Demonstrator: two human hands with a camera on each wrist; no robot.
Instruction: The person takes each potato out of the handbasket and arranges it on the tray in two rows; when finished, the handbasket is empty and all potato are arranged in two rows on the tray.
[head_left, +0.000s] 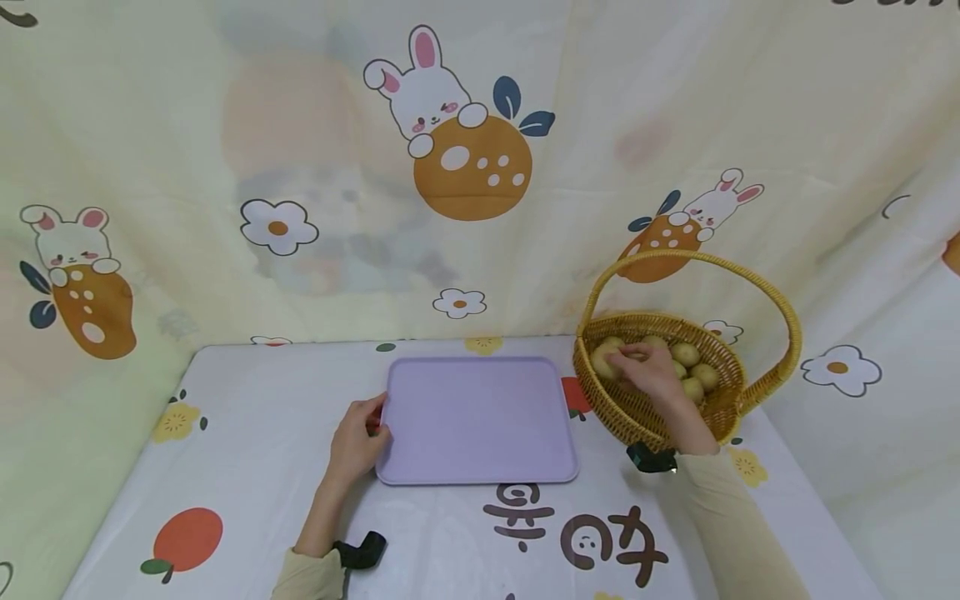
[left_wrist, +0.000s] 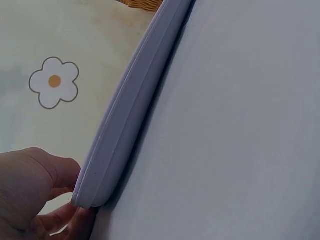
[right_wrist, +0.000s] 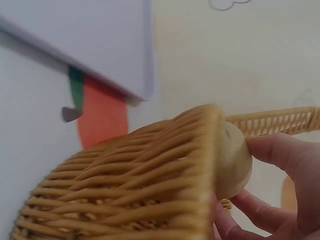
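Note:
A lilac rectangular tray [head_left: 477,421] lies on the table in front of me. My left hand [head_left: 358,440] holds its left edge, thumb and fingers curled at the rim; the left wrist view shows the tray [left_wrist: 122,120] side-on by the thumb. At the right, my right hand [head_left: 651,371] reaches into a yellow wicker basket [head_left: 611,408] and pinches a pale, round potato [head_left: 603,360] near the left wall. In the right wrist view, the potato [right_wrist: 234,160] sits between thumb and fingers, partly hidden behind the basket rim [right_wrist: 200,165].
Several more potatoes [head_left: 693,379] lie in the basket's right and far part. A tall arched handle [head_left: 787,325] rises over the basket. Behind the table [head_left: 262,417] hangs a printed curtain [head_left: 337,167] with rabbits and flowers.

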